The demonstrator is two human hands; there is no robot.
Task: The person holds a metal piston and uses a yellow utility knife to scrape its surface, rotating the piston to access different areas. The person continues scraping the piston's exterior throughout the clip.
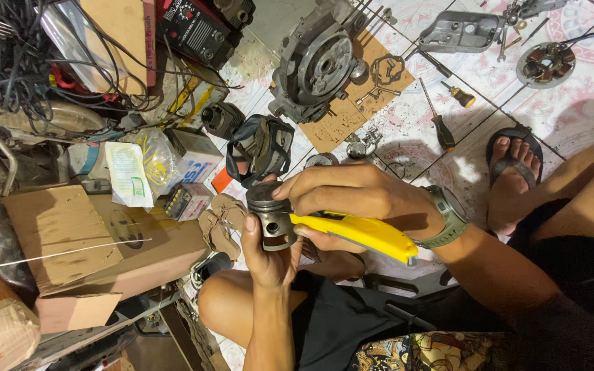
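Yellow utility knife sits clenched in the right hand, its tip against a grey metal piston that the left hand grips closed, above the person's lap. Left of it lie a brown cardboard box, a white-and-blue carton and a white-green sachet.

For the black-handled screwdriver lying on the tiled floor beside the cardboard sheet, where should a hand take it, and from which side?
Probably by the black handle, coming from above. The screwdriver lies flat on the floor tiles; its thin shaft offers little for fingers, while the thicker handle sits clear of the cardboard sheet and the smaller yellow-handled screwdriver.
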